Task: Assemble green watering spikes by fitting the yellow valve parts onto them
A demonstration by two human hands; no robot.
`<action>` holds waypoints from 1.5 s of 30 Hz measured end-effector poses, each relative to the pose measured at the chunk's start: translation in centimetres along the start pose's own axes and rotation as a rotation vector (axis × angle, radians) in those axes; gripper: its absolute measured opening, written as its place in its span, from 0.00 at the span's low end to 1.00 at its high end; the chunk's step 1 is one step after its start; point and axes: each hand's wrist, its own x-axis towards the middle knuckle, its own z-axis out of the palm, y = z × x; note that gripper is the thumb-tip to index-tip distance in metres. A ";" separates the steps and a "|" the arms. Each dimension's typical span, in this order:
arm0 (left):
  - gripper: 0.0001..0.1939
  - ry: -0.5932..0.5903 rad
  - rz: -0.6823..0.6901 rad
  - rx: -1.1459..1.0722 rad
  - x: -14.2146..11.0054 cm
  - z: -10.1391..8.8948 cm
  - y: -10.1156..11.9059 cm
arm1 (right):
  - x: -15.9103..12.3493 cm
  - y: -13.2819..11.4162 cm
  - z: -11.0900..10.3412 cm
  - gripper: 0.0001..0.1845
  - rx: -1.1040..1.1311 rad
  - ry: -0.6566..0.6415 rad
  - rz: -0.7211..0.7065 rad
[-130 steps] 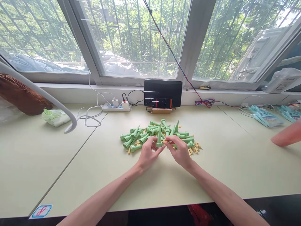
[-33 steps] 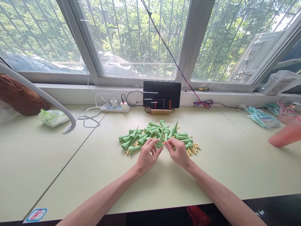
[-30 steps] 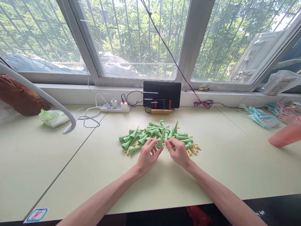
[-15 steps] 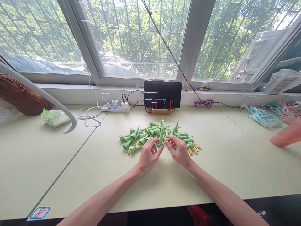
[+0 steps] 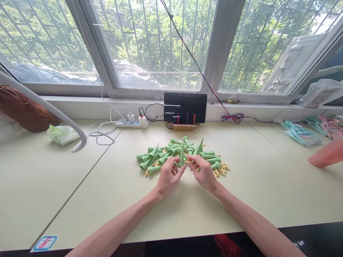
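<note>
Between the thumb and fingers of my left hand point(image 5: 169, 175) stands a green plastic plant-watering spike point(image 5: 182, 156), its point up and its ribbed cap end down. A small yellow plastic valve point(image 5: 187, 162) is pinched in the fingertips of my right hand point(image 5: 203, 172), up against the side of the cap. I cannot tell whether the valve sits in the cap's hole. Just beyond both hands lies a loose pile of green spikes point(image 5: 152, 160). Several yellow valves point(image 5: 222, 170) lie at the pile's right edge, and others are partly covered by the spikes.
Behind the pile, a phone point(image 5: 184, 118) leans on a black tablet point(image 5: 184, 101). A power strip point(image 5: 132, 123) with cables and a white curved arm point(image 5: 77, 130) are at left. Bagged items point(image 5: 301, 134) and a blurred reddish shape point(image 5: 327, 153) are at far right.
The held spike has shifted slightly left and stands more upright. The yellow valve in my right fingertips now shows more clearly beside it. At far right, a person's hand no longer shows.
</note>
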 end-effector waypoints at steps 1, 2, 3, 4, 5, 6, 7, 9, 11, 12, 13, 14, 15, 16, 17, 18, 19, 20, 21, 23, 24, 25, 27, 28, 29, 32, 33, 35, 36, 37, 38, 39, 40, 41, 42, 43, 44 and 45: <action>0.12 -0.001 0.003 0.001 0.0 0.0 0.0 | 0.0 0.0 0.0 0.13 0.003 0.000 0.001; 0.12 0.000 0.007 0.002 0.0 0.0 -0.1 | 0.0 0.1 0.0 0.13 0.004 0.001 0.003; 0.11 0.001 0.013 0.001 0.0 0.0 -0.1 | 0.0 0.1 0.1 0.13 0.004 0.001 0.006; 0.11 0.004 0.020 0.001 0.0 0.0 -0.2 | 0.0 0.1 0.1 0.13 0.004 0.002 0.010; 0.11 0.006 0.028 0.001 0.0 0.0 -0.2 | 0.0 0.1 0.1 0.13 0.003 0.002 0.015; 0.11 0.009 0.033 0.001 0.0 0.0 -0.3 | 0.0 0.2 0.1 0.13 0.002 0.003 0.020; 0.11 0.011 0.038 0.000 0.1 0.1 -0.3 | 0.0 0.2 0.1 0.13 0.000 0.003 0.026; 0.11 0.012 0.041 -0.002 0.1 0.1 -0.4 | 0.0 0.2 0.2 0.13 -0.006 -0.002 0.036; 0.11 0.012 0.038 -0.005 0.1 0.0 -0.4 | 0.0 0.1 0.2 0.13 -0.016 -0.012 0.043; 0.11 0.010 0.036 -0.005 0.1 0.0 -0.3 | 0.0 0.1 0.1 0.13 -0.019 -0.017 0.046; 0.11 0.010 0.033 -0.005 0.1 0.0 -0.3 | 0.0 0.1 0.1 0.13 -0.020 -0.020 0.047; 0.11 0.010 0.031 -0.005 0.1 0.0 -0.3 | 0.0 0.0 0.1 0.13 -0.021 -0.024 0.047; 0.11 0.011 0.030 -0.004 0.1 0.0 -0.2 | 0.1 0.0 0.1 0.13 -0.021 -0.025 0.047; 0.11 0.013 0.029 -0.004 0.1 0.0 -0.2 | 0.1 -0.1 0.0 0.13 -0.021 -0.025 0.046; 0.10 0.017 0.029 -0.004 0.1 0.0 -0.1 | 0.1 -0.1 0.0 0.13 -0.024 -0.022 0.045; 0.10 0.021 0.029 -0.004 0.1 0.0 -0.1 | 0.1 -0.2 -0.1 0.13 -0.027 -0.017 0.047; 0.10 0.025 0.029 -0.005 0.1 0.0 0.0 | 0.1 -0.2 -0.1 0.14 -0.030 -0.012 0.050; 0.11 0.029 0.028 -0.007 0.1 0.0 0.0 | 0.1 -0.2 -0.1 0.14 -0.031 -0.007 0.055; 0.11 0.035 0.027 -0.009 0.1 0.0 0.1 | 0.1 -0.2 -0.1 0.14 -0.031 -0.004 0.058; 0.11 0.043 0.026 -0.009 0.1 0.0 0.1 | 0.2 -0.3 -0.1 0.14 -0.030 -0.002 0.057; 0.11 0.043 0.026 -0.007 0.1 0.0 0.1 | 0.2 -0.3 -0.1 0.13 -0.031 -0.004 0.053; 0.11 0.043 0.027 -0.005 0.1 0.0 0.1 | 0.2 -0.3 -0.1 0.13 -0.032 -0.004 0.048; 0.11 0.036 0.031 -0.002 0.1 0.0 0.0 | 0.2 -0.3 -0.1 0.13 -0.036 -0.006 0.042; 0.11 0.032 0.034 -0.002 0.1 0.0 0.0 | 0.1 -0.3 -0.1 0.13 -0.037 -0.008 0.042; 0.11 0.028 0.039 -0.003 0.0 0.0 -0.1 | 0.1 -0.3 -0.1 0.13 -0.038 -0.011 0.044; 0.11 0.019 0.051 -0.010 0.0 0.0 -0.3 | 0.0 -0.1 0.0 0.14 -0.042 -0.025 0.060; 0.11 0.015 0.053 -0.013 0.0 0.0 -0.3 | 0.0 0.0 0.0 0.15 -0.044 -0.031 0.067; 0.12 0.009 0.056 -0.023 0.0 0.0 -0.4 | -0.1 0.1 0.1 0.16 -0.048 -0.044 0.078; 0.12 0.007 0.055 -0.028 0.0 0.0 -0.4 | -0.1 0.1 0.1 0.16 -0.050 -0.049 0.082; 0.12 0.004 0.054 -0.033 0.0 0.1 -0.4 | -0.1 0.2 0.1 0.17 -0.051 -0.053 0.085; 0.12 0.003 0.052 -0.036 0.0 0.1 -0.5 | -0.1 0.2 0.1 0.17 -0.052 -0.055 0.088; 0.11 0.001 0.050 -0.039 0.0 0.1 -0.5 | -0.1 0.3 0.1 0.17 -0.052 -0.056 0.090; 0.11 -0.001 0.048 -0.041 0.0 0.1 -0.5 | -0.1 0.3 0.1 0.18 -0.053 -0.057 0.092; 0.11 -0.001 0.047 -0.042 0.0 0.1 -0.4 | -0.1 0.3 0.1 0.18 -0.053 -0.058 0.093; 0.11 0.000 0.044 -0.041 0.0 0.1 -0.4 | 0.0 0.3 0.1 0.18 -0.053 -0.058 0.093; 0.11 0.002 0.039 -0.038 0.0 0.1 -0.3 | 0.0 0.3 0.1 0.18 -0.051 -0.057 0.093; 0.12 0.005 0.031 -0.034 0.0 0.1 -0.2 | 0.0 0.2 0.1 0.17 -0.047 -0.056 0.092; 0.12 0.009 0.021 -0.027 0.0 0.1 -0.1 | 0.0 0.1 0.1 0.16 -0.041 -0.052 0.090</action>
